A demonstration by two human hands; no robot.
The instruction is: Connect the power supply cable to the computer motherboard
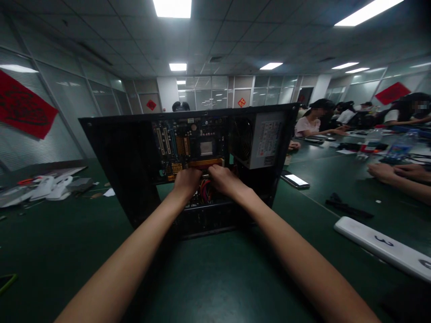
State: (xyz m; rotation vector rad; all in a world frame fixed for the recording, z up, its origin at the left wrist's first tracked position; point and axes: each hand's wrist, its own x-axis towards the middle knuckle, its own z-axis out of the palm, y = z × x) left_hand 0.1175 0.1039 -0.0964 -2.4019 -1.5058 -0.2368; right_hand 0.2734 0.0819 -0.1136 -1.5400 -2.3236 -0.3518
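Room: grey panelled ceiling (215, 49) with bright rectangular lights, and frosted-glass partition walls (72, 96) bearing red paper decorations (27, 105).
Table: dark green, smooth tabletop (208, 282).
Computer case: black metal open-sided computer case (119, 157), upright on the tabletop in front of the person, its inside facing the camera.
Inside the case: dark circuit board (217, 128) with a silver square part (206, 148); at upper right, a grey boxy power supply (267, 139) with a printed label; an orange-brown long strip (210, 163) low on the board; multicoloured thin cables (205, 193) below it.
Left hand: bare left hand (188, 181), fingers curled at the strip's lower left; whether they grip anything cannot be told.
Right hand: bare right hand (222, 178), just beside the left, fingers bent close at the strip's lower edge; their hold is hidden too.
Right of the case: black phone with a lit white screen (296, 180), black crumpled strap (348, 206), long white plastic bar marked "3" (384, 246).
Left of the case: white and grey clutter (50, 186).
Neighbours: another person's clasped hands (387, 172) near clear plastic bottles (400, 146); beyond, a person in a pink top (308, 126).
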